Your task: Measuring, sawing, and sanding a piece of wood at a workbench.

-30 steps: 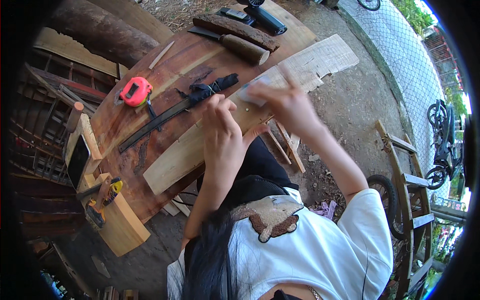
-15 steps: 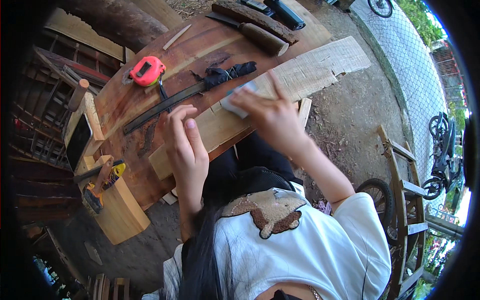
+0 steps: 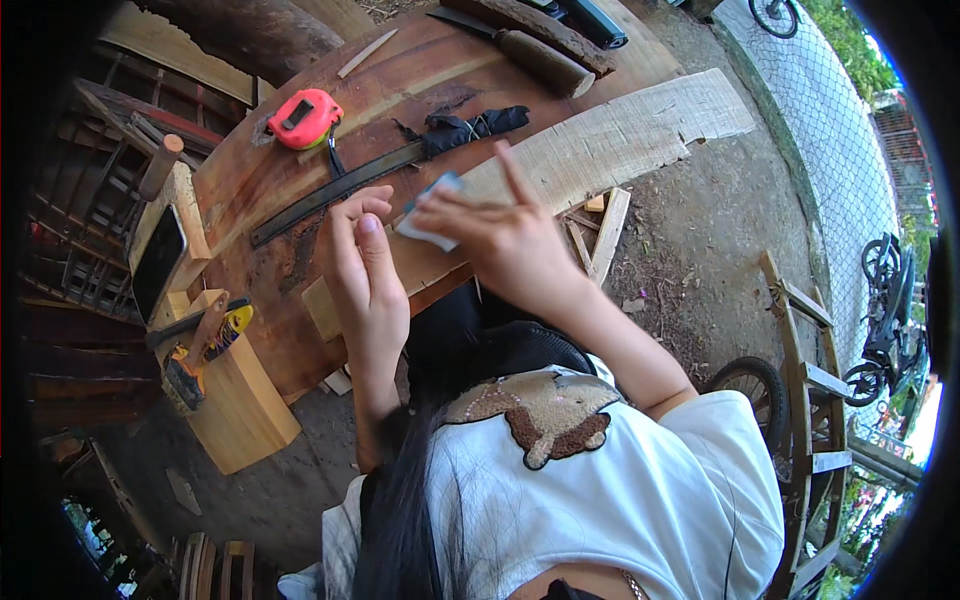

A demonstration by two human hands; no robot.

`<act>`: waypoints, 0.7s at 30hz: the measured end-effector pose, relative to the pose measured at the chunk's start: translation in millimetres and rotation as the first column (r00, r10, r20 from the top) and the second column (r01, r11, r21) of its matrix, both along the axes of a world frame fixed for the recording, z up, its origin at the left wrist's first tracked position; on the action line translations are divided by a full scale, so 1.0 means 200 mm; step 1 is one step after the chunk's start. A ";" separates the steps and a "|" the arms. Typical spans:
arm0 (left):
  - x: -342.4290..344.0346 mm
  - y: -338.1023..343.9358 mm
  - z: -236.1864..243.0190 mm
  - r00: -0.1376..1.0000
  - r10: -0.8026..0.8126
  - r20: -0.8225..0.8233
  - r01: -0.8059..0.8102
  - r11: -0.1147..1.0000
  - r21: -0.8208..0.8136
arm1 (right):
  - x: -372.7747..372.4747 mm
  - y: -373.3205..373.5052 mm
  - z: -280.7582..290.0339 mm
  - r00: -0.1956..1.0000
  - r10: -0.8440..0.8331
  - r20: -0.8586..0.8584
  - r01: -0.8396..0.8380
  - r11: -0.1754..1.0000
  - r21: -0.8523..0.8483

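A long pale wooden plank (image 3: 610,150) slants across the near edge of the round wooden table. On it my right hand (image 3: 500,225) presses a small white-and-teal sheet (image 3: 432,238), fingers over it and the index finger raised. Whether the sheet is sandpaper or cloth, I cannot tell. My left hand (image 3: 368,265) rests by the plank's left end, fingers loosely curved and thumb apart, with nothing visible in it. Just beyond lies a long dark blade (image 3: 335,192) with a black-wrapped handle (image 3: 475,130).
On the wooden table (image 3: 235,235) are a red tape measure (image 3: 305,118), a wood-handled knife (image 3: 545,62) and a thin wooden stick (image 3: 367,53). A phone (image 3: 160,262) leans on a wooden block at the left. A wooden ladder-like frame (image 3: 810,370) and a wheel (image 3: 748,395) stand at right.
My right hand has slid the sheet left along the plank, closer to my left hand. The left hand stays nearly in place. The whole view has shifted slightly.
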State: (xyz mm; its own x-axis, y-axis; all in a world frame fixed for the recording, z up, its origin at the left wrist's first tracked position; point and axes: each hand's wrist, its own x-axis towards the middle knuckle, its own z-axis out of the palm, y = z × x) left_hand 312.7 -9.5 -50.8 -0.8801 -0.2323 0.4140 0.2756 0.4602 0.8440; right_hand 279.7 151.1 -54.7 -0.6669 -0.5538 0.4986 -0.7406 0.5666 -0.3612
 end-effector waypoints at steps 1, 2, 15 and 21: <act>0.00 0.00 0.01 1.000 -0.001 0.001 0.001 1.000 -0.003 | 0.01 -0.03 0.00 0.999 0.052 0.016 -0.051 0.998 -0.026; 0.01 -0.01 0.02 1.000 0.001 0.012 -0.001 1.000 0.014 | 0.00 -0.01 0.00 0.997 0.060 0.047 -0.059 0.998 -0.009; 0.01 0.00 0.00 0.998 -0.044 0.054 0.042 0.998 0.038 | 0.01 -0.03 -0.03 0.993 -0.106 -0.046 0.104 0.994 -0.034; 0.04 0.00 0.03 0.999 -0.006 0.033 0.005 0.999 0.032 | -0.11 0.22 0.04 0.983 -0.185 0.019 0.185 0.982 0.028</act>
